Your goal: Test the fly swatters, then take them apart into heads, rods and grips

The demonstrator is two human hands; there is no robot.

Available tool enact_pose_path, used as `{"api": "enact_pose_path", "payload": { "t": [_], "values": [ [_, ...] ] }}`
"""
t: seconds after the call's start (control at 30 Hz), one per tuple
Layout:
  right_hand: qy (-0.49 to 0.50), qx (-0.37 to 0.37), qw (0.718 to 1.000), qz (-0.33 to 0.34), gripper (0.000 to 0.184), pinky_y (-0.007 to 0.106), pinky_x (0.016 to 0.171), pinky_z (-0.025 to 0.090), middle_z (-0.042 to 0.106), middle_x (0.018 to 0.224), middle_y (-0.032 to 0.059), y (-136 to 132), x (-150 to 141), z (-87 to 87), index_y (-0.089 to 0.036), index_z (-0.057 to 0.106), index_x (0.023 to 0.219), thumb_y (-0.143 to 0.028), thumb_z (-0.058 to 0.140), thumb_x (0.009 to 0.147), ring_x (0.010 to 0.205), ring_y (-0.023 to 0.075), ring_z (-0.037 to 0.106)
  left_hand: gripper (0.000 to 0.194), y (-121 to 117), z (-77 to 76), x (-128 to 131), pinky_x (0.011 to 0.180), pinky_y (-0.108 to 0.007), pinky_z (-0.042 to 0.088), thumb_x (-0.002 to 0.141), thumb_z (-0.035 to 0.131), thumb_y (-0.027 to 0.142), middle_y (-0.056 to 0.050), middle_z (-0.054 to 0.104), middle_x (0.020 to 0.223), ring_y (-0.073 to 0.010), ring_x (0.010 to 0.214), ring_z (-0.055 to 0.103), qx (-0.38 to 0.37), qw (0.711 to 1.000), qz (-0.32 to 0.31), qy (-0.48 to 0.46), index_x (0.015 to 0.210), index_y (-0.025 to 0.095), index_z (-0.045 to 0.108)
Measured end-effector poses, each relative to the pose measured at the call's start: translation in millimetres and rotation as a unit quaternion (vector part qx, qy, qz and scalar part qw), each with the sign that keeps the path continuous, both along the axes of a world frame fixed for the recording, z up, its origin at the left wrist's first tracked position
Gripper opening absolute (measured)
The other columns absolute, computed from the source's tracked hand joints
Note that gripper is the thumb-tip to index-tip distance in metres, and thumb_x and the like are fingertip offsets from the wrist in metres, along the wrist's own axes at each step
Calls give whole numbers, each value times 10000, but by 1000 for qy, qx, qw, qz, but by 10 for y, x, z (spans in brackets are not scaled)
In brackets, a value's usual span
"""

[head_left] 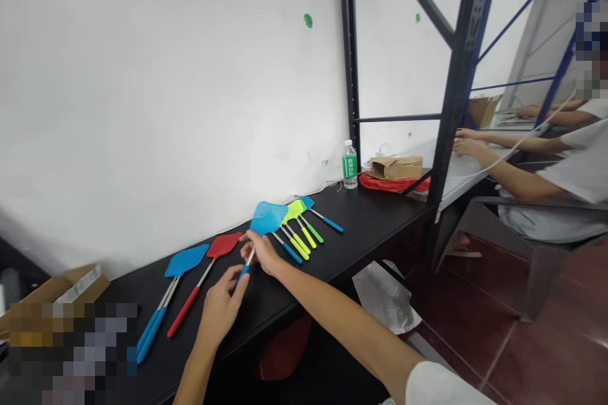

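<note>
Nearest, the left hand point(221, 307) has its thumb and fingers closed on the grip of a blue-handled swatter point(244, 269), tilted just above the black table point(375, 221). The right hand point(261, 252) is half curled at the metal shaft; cannot tell whether it pinches. One piece in hand, the rest lying down. Left side: blue swatters point(152, 328), two handles side by side, heads overlapping; then a single red swatter point(183, 311), apart from them. Beyond the hands, a fanned row: blue grip, yellow swatters point(308, 238), a green handle point(315, 232), and a far blue swatter point(332, 224) at the end. Broad blue head point(268, 218) overlaps the row's near side; cannot tell if it belongs to the held shaft. Judgement: work looks partway, handling unfinished on the held piece; done count unclear. Farther along, upright bottle point(349, 168), cardboard box point(403, 168).
</note>
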State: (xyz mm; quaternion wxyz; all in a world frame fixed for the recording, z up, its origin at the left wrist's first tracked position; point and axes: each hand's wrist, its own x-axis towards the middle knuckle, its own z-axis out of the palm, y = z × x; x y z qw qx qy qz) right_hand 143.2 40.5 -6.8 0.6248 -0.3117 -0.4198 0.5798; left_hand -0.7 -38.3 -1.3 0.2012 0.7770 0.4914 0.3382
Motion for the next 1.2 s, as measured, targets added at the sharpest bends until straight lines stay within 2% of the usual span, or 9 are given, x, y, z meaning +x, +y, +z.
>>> {"api": "enact_pose_path", "payload": {
  "t": [0.1, 0.17, 0.27, 0.37, 0.53, 0.8, 0.9, 1.0, 1.2],
  "values": [
    [-156, 30, 987, -23, 280, 231, 493, 400, 615, 613, -22, -123, -33, 16, -196, 607, 943, -460, 568, 860, 494, 134, 544, 483, 21, -12, -16, 551, -268, 371, 905, 461, 527, 37, 619, 613, -183, 484, 518, 26, 998, 46, 33, 1295, 247, 510],
    [-267, 49, 960, -71, 243, 258, 577, 442, 652, 685, -7, -299, -52, 32, -213, 624, 1003, -399, 604, 848, 610, 169, 611, 497, 29, -15, -39, 568, -279, 398, 913, 443, 495, 13, 678, 696, -207, 531, 582, 16, 997, 68, 39, 1349, 257, 450],
    [-394, 86, 908, -111, 302, 311, 708, 466, 706, 838, 42, -671, -37, 49, -213, 625, 1132, -349, 575, 867, 811, 230, 663, 442, 1, 2, -44, 657, -297, 443, 922, 403, 410, -32, 736, 852, -244, 743, 686, -5, 994, 91, 63, 1344, 281, 439],
    [-475, 145, 862, -101, 308, 339, 786, 461, 723, 960, 69, -1077, 61, 43, -220, 635, 1165, -328, 494, 914, 906, 250, 662, 431, -79, 45, 32, 697, -341, 448, 914, 368, 353, -71, 741, 978, -306, 916, 693, -25, 981, 131, 138, 1330, 309, 470],
    [-546, 208, 804, -108, 353, 348, 829, 451, 714, 1042, 72, -1547, 306, 7, -242, 605, 1236, -327, 497, 911, 972, 253, 635, 503, -214, 122, 246, 678, -417, 448, 923, 320, 480, -128, 725, 993, -373, 857, 684, -65, 949, 197, 238, 1365, 310, 488],
    [-540, 245, 800, -98, 437, 327, 795, 459, 724, 972, 31, -1613, 402, 36, -269, 587, 1265, -356, 586, 836, 885, 236, 643, 443, -285, 77, 216, 761, -371, 463, 911, 370, 406, -45, 729, 1116, -312, 1040, 663, -64, 974, 94, 195, 1290, 375, 597],
    [-532, 245, 807, -82, 400, 304, 742, 454, 719, 872, -4, -1598, 386, 43, -280, 609, 1216, -351, 610, 822, 810, 211, 648, 440, -274, 28, 173, 775, -349, 470, 905, 386, 389, -16, 727, 1131, -289, 1052, 663, -62, 981, 82, 165, 1290, 394, 600],
    [-530, 245, 807, -89, 325, 289, 702, 435, 685, 764, -28, -1590, 387, 62, -286, 625, 1154, -350, 605, 836, 756, 192, 630, 461, -239, -21, 161, 822, -329, 483, 911, 390, 399, -5, 723, 1138, -255, 1047, 666, -53, 992, 39, 104, 1335, 374, 568],
    [-555, 271, 777, -126, 228, 314, 765, 433, 691, 943, 16, -1527, 435, 56, -276, 641, 1088, -345, 552, 889, 901, 213, 581, 470, -247, -69, 172, 930, -328, 478, 900, 406, 339, -27, 691, 1207, -228, 1086, 647, -36, 998, -29, 30, 1344, 299, 554]
  ]
}}
